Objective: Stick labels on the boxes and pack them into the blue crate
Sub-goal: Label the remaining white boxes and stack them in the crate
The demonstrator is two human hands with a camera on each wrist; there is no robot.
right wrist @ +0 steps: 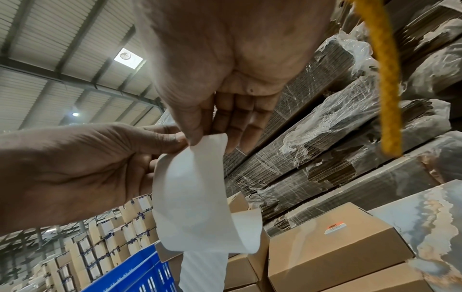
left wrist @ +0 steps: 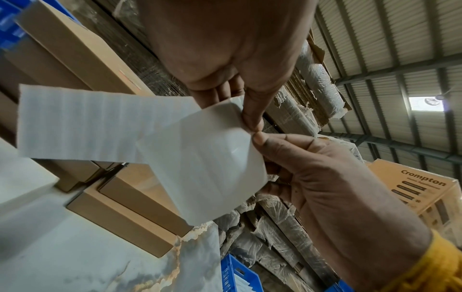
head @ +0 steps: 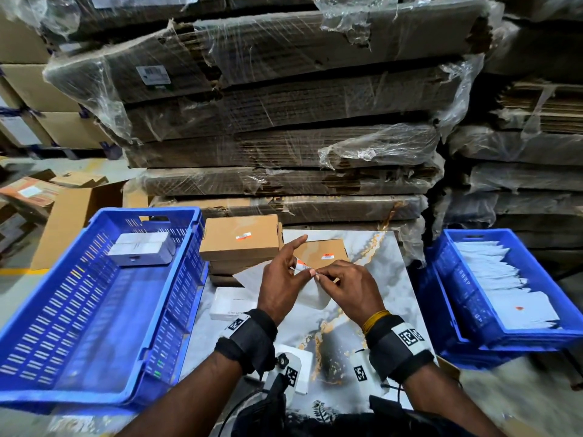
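Observation:
Both hands meet over the marble table [head: 362, 342] and pinch one corner of a white label strip [head: 318, 296]. My left hand [head: 299, 268] holds it between thumb and a finger, the index finger pointing up; a small orange-and-white label [head: 301, 264] shows at its fingers. My right hand [head: 321, 277] pinches the same corner from the right. In the left wrist view the strip [left wrist: 200, 158] hangs bent below my left hand [left wrist: 251, 120] and right hand [left wrist: 262, 142]. Brown boxes [head: 239, 238] with orange labels are stacked just beyond. The blue crate [head: 94, 294] at left holds white boxes [head: 142, 249].
A white box [head: 230, 302] lies on the table under my left wrist, another [head: 303, 367] nearer me. A second blue crate [head: 448, 279] at right holds several white label strips. Plastic-wrapped stacks of flat cardboard [head: 284, 121] wall off the far side.

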